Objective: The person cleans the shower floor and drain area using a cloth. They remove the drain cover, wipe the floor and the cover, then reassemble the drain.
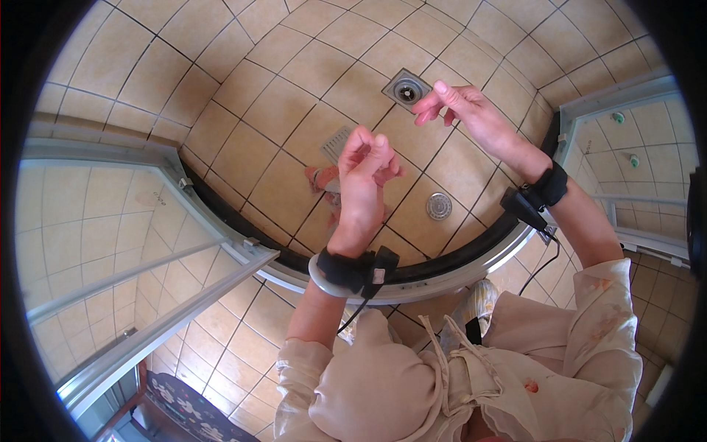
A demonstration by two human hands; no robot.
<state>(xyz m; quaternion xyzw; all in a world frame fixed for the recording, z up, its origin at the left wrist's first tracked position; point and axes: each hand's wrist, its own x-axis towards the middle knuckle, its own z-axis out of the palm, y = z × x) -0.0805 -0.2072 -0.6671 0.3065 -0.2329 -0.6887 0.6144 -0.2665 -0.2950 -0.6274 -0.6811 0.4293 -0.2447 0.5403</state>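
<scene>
My left hand is raised over the tiled shower floor. Its fingers curl in against the thumb; whatever may be between them is hidden. Farther right and ahead, my right hand has its thumb up and apart from the bent fingers, and I see nothing in it. Just beyond that hand lies a square floor drain with a dark round opening. A round metal drain cover rests on the tiles to the right of my left hand. Beside my left wrist is an orange and white cloth-like thing, partly covered by the hand.
A pale slotted rectangular plate lies on the floor behind my left hand. The curved shower sill runs below my forearms. Glass door panels stand left and right. At lower left is a dark flowered fabric.
</scene>
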